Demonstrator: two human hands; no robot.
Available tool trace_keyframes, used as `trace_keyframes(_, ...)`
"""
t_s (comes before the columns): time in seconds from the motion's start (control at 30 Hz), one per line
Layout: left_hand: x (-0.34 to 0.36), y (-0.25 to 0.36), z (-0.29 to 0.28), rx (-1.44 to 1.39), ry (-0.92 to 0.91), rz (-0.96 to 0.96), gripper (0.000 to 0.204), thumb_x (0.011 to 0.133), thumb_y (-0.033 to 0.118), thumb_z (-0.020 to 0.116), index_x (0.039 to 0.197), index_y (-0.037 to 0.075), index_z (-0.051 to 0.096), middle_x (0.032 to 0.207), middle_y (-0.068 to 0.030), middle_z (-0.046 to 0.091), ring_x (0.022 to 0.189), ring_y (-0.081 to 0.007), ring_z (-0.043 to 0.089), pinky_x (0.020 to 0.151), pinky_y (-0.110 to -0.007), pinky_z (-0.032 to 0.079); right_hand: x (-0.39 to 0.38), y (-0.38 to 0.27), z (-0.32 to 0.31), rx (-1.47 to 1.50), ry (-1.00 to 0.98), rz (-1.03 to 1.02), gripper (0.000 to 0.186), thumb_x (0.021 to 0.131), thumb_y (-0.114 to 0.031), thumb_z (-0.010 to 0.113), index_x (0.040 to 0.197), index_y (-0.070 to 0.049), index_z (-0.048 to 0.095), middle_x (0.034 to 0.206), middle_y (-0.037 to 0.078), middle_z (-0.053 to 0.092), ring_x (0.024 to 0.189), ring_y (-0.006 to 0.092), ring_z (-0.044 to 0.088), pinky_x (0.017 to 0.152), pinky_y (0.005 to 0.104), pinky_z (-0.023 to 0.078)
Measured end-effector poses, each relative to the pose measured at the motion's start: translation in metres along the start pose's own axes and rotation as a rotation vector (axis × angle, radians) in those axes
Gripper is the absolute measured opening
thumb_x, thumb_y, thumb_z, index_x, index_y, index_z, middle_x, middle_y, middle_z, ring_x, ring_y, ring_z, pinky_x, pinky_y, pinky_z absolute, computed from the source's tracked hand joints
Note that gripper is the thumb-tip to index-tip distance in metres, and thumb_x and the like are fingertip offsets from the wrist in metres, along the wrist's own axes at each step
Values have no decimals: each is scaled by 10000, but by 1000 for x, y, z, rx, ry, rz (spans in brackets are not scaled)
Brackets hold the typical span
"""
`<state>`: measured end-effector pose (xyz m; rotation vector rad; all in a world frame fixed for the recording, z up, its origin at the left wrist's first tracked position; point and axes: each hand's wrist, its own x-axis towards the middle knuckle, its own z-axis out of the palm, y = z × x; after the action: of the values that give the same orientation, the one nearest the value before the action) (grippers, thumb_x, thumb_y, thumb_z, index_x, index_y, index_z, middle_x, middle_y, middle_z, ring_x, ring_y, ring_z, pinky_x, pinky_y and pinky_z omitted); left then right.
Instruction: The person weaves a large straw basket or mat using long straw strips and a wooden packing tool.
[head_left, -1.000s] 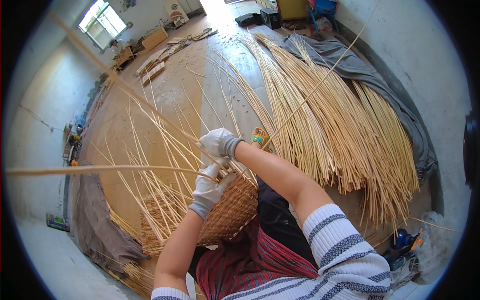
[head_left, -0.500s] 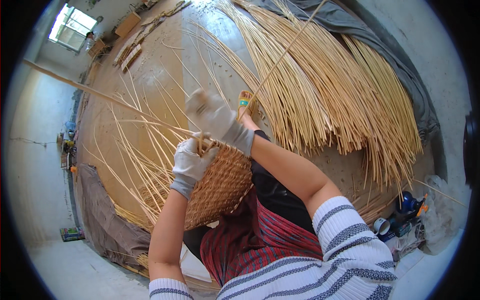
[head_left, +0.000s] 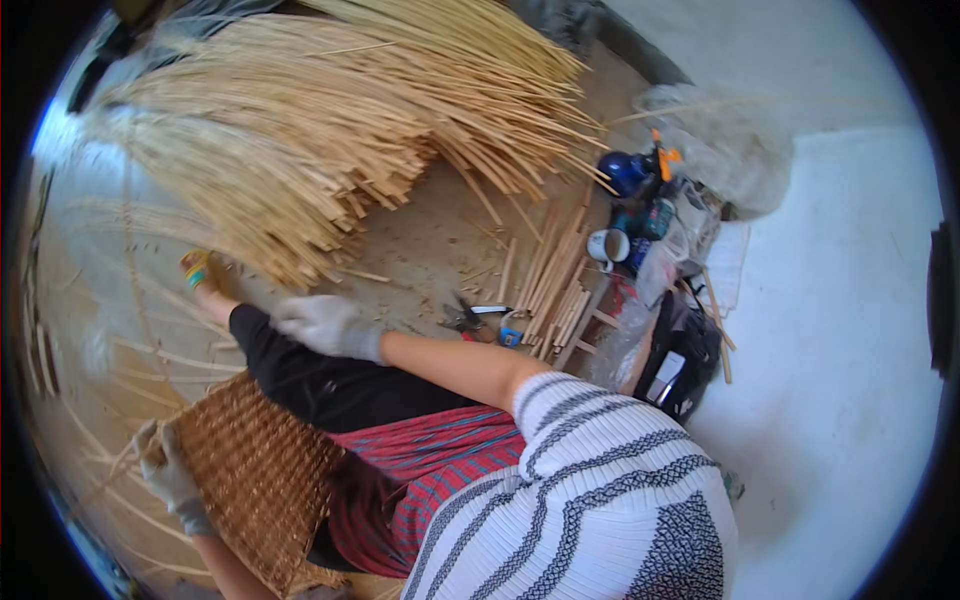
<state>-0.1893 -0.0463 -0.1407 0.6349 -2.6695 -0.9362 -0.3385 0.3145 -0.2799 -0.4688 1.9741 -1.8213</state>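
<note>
A brown woven wicker basket point(head_left: 255, 475) rests against my lap at the lower left, pale loose rods sticking out past its edge. My left hand point(head_left: 165, 470), in a white and grey work glove, is closed at the basket's left edge where the rods come out. Over my black-trousered thigh is my gloved right hand point(head_left: 325, 325), away from the basket. Its fingers are slightly blurred but look loosely extended, and no object shows in them. Just beyond it on the floor lie dark hand shears point(head_left: 463, 318), a knife point(head_left: 490, 309) and a blue tape measure point(head_left: 510, 335).
A large fan of peeled rods point(head_left: 300, 130) covers the far floor. Cut short sticks point(head_left: 555, 270) lie by a small wooden frame point(head_left: 590, 325). To the right are a white mug point(head_left: 607, 247), a round blue container point(head_left: 625, 172), clear plastic bags point(head_left: 735, 150) and a black bag point(head_left: 690, 370).
My view has swung to the right, bringing the tools into sight. My right hand has left the basket's rim and moved right over my thigh. My left hand stays at the basket.
</note>
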Motion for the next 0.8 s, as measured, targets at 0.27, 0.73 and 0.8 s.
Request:
trace_keyframes(0.27,2,13,26,-188,-7,-58,272,983,221,676,1171,54,574,913,-25,584,827,-111,546,750,-249,481,-272,220,-195,-613,674,1105,208,884,-243,597,1039,-127,673,1012,192,711,978,398,678,827,491,530)
trace_keyframes(0.73,1,17,19,-74,65,-33,273,967,218,697,1157,52,591,837,17,530,769,-71,486,691,-208,425,-221,256,-250,-572,777,1408,442,841,-324,761,1154,-39,632,1073,222,716,1011,393,697,864,490,562)
trace_keyframes(0.8,0,19,18,-69,41,-46,258,967,200,696,1155,57,594,840,21,530,770,-67,486,694,-207,427,-219,261,-257,-644,718,1383,437,836,-337,765,1136,-40,653,1074,220,718,1015,383,699,866,483,564)
